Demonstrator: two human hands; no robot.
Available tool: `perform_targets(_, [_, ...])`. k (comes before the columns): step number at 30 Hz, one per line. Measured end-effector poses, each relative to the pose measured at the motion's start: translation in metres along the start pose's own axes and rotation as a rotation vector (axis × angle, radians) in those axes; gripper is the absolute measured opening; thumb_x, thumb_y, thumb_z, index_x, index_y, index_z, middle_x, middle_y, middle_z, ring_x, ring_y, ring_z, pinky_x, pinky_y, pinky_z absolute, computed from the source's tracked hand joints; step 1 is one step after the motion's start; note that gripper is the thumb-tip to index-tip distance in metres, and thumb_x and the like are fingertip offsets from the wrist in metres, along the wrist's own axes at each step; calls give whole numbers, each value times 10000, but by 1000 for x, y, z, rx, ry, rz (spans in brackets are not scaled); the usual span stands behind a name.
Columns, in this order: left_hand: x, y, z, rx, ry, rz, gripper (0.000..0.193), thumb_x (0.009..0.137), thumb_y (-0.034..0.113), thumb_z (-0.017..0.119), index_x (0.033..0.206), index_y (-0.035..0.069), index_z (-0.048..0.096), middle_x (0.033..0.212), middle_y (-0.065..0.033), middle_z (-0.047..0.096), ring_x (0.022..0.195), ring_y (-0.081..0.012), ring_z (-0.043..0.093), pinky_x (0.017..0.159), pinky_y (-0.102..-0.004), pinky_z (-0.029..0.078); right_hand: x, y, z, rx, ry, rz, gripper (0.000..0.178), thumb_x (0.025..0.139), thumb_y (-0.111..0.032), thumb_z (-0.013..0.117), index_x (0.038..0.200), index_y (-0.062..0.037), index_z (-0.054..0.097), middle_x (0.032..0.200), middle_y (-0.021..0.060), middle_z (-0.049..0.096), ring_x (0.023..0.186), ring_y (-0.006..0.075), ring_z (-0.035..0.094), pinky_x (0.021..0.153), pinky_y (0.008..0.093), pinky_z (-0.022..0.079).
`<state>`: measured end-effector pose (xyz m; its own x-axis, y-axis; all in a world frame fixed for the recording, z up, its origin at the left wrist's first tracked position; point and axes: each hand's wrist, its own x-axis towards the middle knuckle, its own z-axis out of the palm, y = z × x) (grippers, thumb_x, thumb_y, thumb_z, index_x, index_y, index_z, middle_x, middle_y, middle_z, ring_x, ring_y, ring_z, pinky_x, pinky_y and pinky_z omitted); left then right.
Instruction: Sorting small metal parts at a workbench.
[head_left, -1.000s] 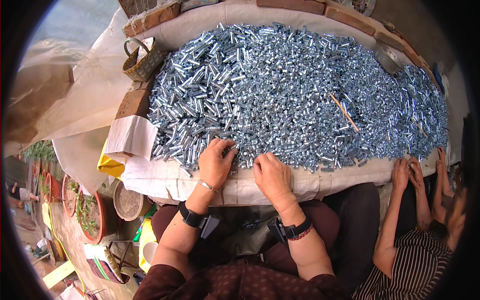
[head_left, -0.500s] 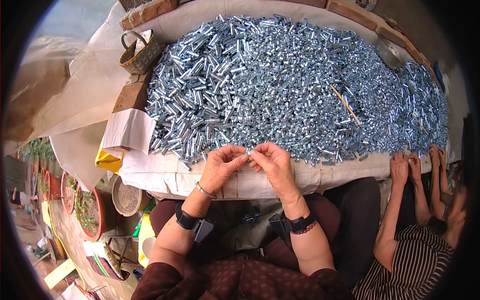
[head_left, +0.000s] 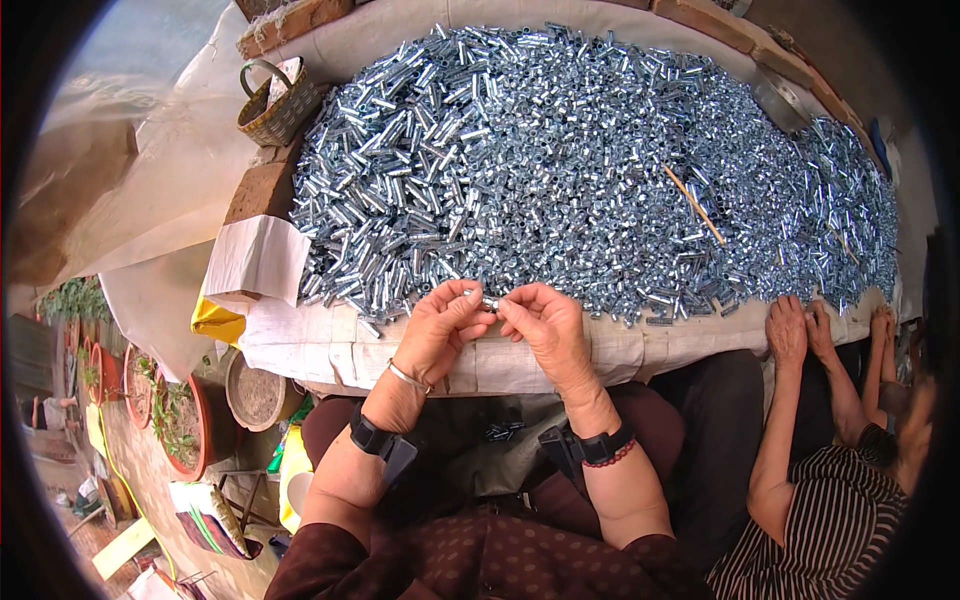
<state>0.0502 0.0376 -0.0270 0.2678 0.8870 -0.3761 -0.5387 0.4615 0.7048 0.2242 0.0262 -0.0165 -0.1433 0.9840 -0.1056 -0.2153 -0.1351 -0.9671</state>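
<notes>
My left hand [head_left: 440,325] and my right hand [head_left: 545,328] meet at the near edge of a wide heap of shiny metal sleeves [head_left: 540,180]. Between their fingertips is a small silvery metal sleeve [head_left: 490,305], pinched from both sides. Fingers cover much of it, so I cannot tell whether it is one piece or two joined. Longer tubes lie at the heap's left, shorter ones toward the middle and right. A few small metal pieces [head_left: 505,430] rest on the dark cloth in my lap.
A pale cloth [head_left: 330,345] lies under the heap, with bricks [head_left: 262,192] along its border. A woven basket [head_left: 280,108] stands far left, a metal bowl [head_left: 780,100] far right. A thin stick [head_left: 694,204] lies on the heap. At the right, a co-worker's hands [head_left: 788,328] touch its edge.
My fingertips have drawn slightly apart, the left hand shifting a little left, and more of the metal sleeve shows between them. The co-worker's hands at the right have shifted slightly.
</notes>
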Motion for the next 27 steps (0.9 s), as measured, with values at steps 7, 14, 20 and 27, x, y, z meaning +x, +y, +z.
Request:
perform_targets(7, [-5, 1, 5, 207, -62, 57, 203, 872, 93, 621, 1047, -10, 607, 940, -119, 678, 795, -151, 672, 696, -225, 545, 0, 0, -3, 102, 64, 9, 174, 856, -146, 635, 914, 13, 597, 767, 49, 645, 650, 85, 598, 591, 207, 471])
perform_targets(14, [-8, 1, 6, 223, -51, 83, 166, 856, 57, 630, 1010, -4, 628, 905, -96, 679, 792, -147, 669, 684, -216, 541, -1, -3, -2, 121, 22, -22, 182, 877, -142, 616, 928, 30, 588, 782, 58, 643, 681, 96, 613, 626, 219, 502])
perform_targets(20, [-7, -4, 2, 201, -40, 77, 160, 856, 53, 629, 1006, -4, 631, 908, -99, 681, 802, -146, 671, 693, -217, 544, -6, 4, 5, 107, 76, -76, 144, 878, -83, 607, 925, 49, 577, 802, 64, 638, 680, 90, 612, 651, 216, 514])
perform_targets(27, [-7, -5, 3, 141, -31, 51, 167, 861, 55, 622, 1018, -2, 621, 922, -101, 680, 812, -148, 671, 723, -233, 544, -4, 12, 7, 122, 101, -122, 147, 881, -93, 609, 945, 36, 576, 824, 68, 642, 685, 94, 606, 660, 216, 503])
